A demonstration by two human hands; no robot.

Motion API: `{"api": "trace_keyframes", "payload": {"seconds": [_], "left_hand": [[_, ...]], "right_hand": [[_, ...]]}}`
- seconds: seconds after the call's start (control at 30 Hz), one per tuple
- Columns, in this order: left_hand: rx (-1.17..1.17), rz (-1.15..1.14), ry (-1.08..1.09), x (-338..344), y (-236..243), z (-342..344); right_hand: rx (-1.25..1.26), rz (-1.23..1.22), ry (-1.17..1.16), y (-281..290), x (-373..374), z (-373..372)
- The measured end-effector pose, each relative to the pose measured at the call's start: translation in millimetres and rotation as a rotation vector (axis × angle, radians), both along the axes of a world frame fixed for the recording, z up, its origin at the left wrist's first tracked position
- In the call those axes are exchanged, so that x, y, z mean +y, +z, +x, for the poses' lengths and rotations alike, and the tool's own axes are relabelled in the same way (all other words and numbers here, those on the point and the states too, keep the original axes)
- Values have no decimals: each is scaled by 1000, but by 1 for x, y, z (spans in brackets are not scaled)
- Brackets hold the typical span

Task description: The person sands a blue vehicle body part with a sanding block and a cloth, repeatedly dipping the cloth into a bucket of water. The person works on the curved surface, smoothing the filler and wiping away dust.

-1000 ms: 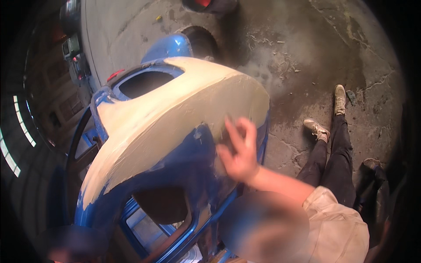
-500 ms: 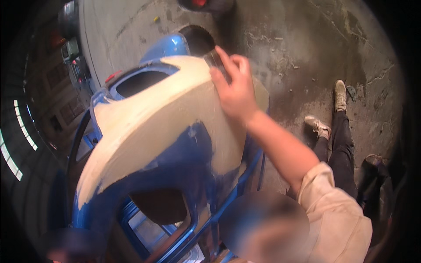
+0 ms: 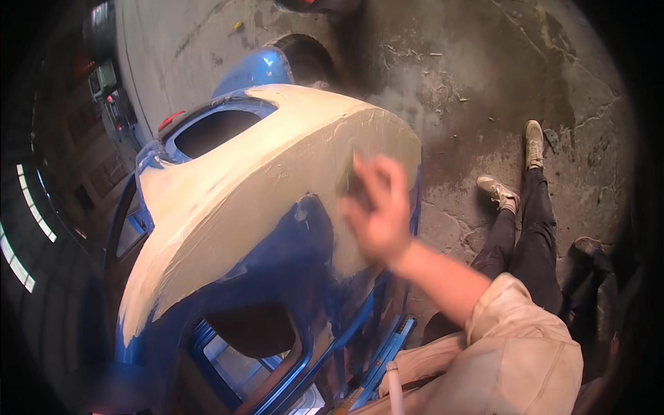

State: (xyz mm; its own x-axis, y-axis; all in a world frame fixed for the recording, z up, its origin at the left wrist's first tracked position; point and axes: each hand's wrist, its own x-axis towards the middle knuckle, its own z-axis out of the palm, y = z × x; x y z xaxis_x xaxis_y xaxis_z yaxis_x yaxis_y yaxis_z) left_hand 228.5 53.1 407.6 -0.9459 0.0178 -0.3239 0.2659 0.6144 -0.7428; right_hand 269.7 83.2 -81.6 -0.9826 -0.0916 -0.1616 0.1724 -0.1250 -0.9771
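My right hand (image 3: 377, 211) presses a dark, flat putty spreader (image 3: 348, 174) against the car body's rear panel; motion smears its fingers and partly blurs the tool. Beige filler (image 3: 270, 180) coats the panel's upper part in a broad curved band with faint ridges. Below it shows bare blue paint (image 3: 294, 252) with an uneven border against the filler. The bare right forearm comes out of a rolled beige sleeve (image 3: 515, 311) at the lower right. My left hand is out of sight.
Two openings, a rear window (image 3: 218, 131) and a side window (image 3: 256, 325), cut the body. A blue fender (image 3: 259, 69) and dark tyre (image 3: 304, 61) lie beyond. Dark-trousered legs with light shoes (image 3: 534, 144) are on the stained concrete floor (image 3: 470, 76). Another dark shoe (image 3: 588, 243) shows at right.
My right hand has drawn the spreader down from the panel's upper edge to its middle. The filler near the upper right edge, covered before by the hand, now shows.
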Motion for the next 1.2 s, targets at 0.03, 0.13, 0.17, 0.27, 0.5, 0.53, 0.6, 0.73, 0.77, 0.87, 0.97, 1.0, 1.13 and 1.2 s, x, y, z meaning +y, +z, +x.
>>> {"api": "trace_keyframes", "payload": {"seconds": [0.03, 0.13, 0.17, 0.27, 0.5, 0.53, 0.6, 0.73, 0.77, 0.87, 0.97, 1.0, 1.13, 1.2], "left_hand": [[-11, 27, -3, -2, -3, -7], [7, 53, 1, -7, -2, -8], [1, 55, 5, -6, 0, -7], [17, 66, -39, -20, -11, -10], [-16, 45, -29, -7, -4, -9], [-3, 45, -36, -11, -10, -8], [15, 36, -13, -12, -5, -3], [21, 55, 3, -10, -4, -5], [35, 54, 20, -5, -1, 0], [41, 50, 44, -5, -3, 0], [49, 46, 30, -7, -3, -4], [48, 55, 19, -10, -4, -6], [39, 63, 16, -10, -3, -6], [55, 47, 34, -2, -3, -1]], "right_hand": [[37, 8, 0, 3, 9, 30], [105, -65, 0, 2, 10, 53], [87, -68, -21, -9, 5, 33], [-36, -22, -3, -40, -1, -39], [122, -133, 36, 24, 21, 35], [117, -95, 19, 9, 14, 21], [-25, -95, -23, -20, -5, -27], [-97, 12, -88, -56, -18, -76], [-111, -5, -79, -43, -16, -62], [52, -52, -29, 1, 4, 11], [140, -93, -34, -29, -9, -13], [35, -44, -42, -48, -13, -45], [-188, 43, -2, -79, -13, -99], [-83, -40, -45, -39, -12, -43]]}}
